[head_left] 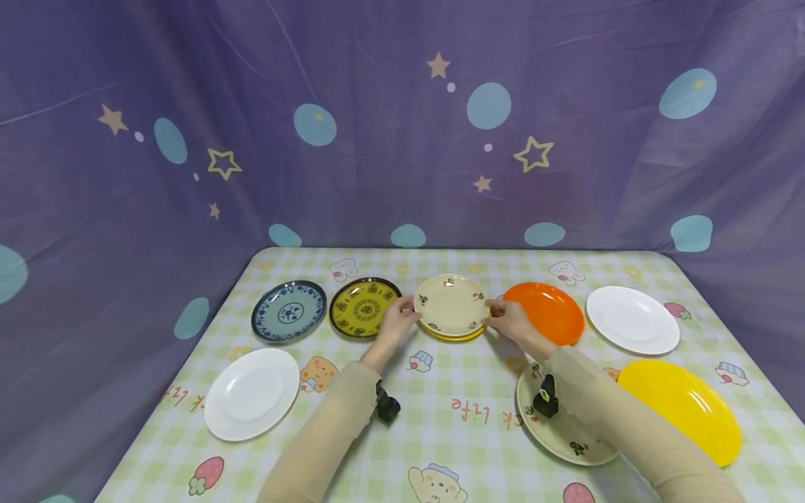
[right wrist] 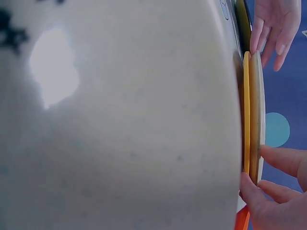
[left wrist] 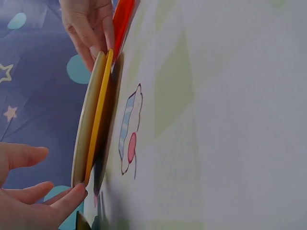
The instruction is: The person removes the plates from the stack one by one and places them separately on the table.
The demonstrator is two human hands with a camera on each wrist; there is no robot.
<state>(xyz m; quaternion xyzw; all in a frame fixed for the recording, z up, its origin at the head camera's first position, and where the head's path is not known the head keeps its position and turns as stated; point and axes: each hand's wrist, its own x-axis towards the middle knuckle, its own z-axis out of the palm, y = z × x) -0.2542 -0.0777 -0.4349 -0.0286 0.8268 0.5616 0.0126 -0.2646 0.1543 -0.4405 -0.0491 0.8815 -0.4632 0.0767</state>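
Note:
A cream plate [head_left: 451, 302] with small flower prints lies on top of a yellow plate [head_left: 454, 338] at the back middle of the table; both rims show edge-on in the wrist views. My left hand [head_left: 395, 323] touches their left edge with its fingertips, and in the left wrist view its thumb stands away from the rim. On the right edge, my right hand [head_left: 511, 320] pinches the stacked plates, thumb on the cream rim and a finger low by the yellow one. Whether the yellow plate touches the cloth, I cannot tell.
Left of the stack lie an olive patterned plate [head_left: 365, 307], a blue floral plate [head_left: 289, 311] and a white plate [head_left: 253, 395]. To the right are an orange plate [head_left: 546, 313], another white plate [head_left: 632, 320], a large yellow plate [head_left: 682, 405] and a second cream plate [head_left: 566, 436] under my right forearm.

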